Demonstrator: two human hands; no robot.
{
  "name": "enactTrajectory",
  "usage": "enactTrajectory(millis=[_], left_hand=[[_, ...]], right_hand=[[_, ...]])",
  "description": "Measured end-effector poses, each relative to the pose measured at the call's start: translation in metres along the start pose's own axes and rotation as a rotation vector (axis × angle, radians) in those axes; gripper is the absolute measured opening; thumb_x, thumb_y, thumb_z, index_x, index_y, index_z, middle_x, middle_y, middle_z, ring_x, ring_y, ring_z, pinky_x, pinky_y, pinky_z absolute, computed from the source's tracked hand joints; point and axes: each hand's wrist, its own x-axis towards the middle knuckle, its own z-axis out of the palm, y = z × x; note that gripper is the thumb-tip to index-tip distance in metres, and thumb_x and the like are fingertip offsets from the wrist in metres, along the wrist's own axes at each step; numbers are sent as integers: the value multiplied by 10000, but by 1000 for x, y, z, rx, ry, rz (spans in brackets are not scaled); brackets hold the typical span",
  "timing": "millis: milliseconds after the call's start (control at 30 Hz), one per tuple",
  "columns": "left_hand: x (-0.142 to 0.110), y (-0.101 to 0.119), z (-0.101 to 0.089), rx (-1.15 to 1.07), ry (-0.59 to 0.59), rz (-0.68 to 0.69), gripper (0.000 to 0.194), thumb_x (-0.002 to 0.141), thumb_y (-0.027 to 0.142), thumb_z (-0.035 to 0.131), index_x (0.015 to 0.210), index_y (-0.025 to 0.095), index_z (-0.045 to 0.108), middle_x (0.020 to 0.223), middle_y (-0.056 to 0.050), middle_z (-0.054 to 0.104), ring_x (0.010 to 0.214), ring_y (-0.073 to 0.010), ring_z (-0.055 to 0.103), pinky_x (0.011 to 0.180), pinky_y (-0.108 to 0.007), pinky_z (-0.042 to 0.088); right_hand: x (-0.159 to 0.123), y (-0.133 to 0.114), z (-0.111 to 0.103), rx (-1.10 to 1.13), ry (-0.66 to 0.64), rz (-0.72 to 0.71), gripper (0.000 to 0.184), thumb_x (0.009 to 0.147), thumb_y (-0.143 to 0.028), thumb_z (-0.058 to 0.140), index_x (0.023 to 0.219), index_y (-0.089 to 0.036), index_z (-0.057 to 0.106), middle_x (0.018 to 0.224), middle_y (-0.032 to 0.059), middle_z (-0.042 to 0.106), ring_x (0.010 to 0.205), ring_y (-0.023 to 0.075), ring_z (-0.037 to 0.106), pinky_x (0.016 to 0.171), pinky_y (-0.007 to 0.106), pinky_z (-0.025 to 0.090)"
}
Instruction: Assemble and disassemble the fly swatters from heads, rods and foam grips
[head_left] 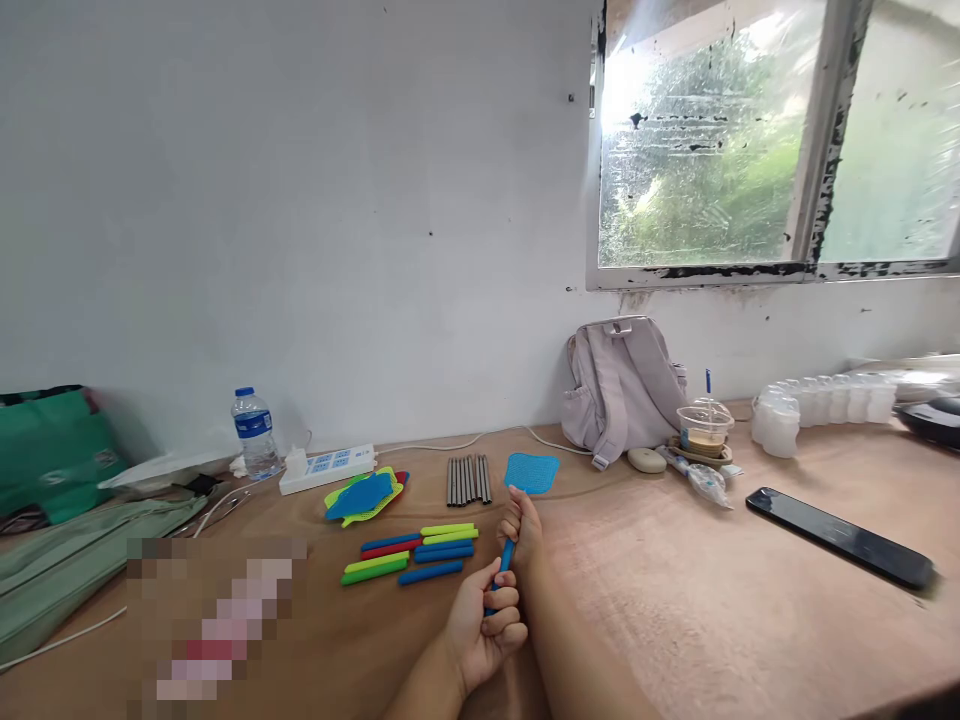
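As hands (486,625) (523,525) grip hndl (507,556), btl-lbl (253,424) illegible

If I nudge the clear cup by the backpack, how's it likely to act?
The clear cup may tip fairly easily, since it looks wider at the rim than below and the blue straw sticks up high. Its see-through wall looks thin, so it would probably flex when squeezed. The drink inside might slosh.

The backpack (619,390) is pale mauve-grey, unpatterned.

Pale, scuffed wall (300,200); bright, paint-chipped window (705,150).
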Motion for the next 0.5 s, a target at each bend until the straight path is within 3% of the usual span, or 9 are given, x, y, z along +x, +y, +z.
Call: enactTrajectory(millis=[233,500], left_hand=[[6,-6,11,99,51,56,440,955,311,72,590,186,283,412,118,63,316,-45,-3,364,-167,101],[16,-6,10,465,309,38,383,932,399,127,639,208,284,394,131,159,296,-42,18,375,-177,85]], right_hand=[[4,-7,-5,54,97,62,504,592,-321,679,507,-219,192,337,-156,161,255,-6,97,222,135,102],[15,-4,-16,6,241,111,366,697,-224,651,528,-199,327,355,-147,201,260,3,140,230,140,124]])
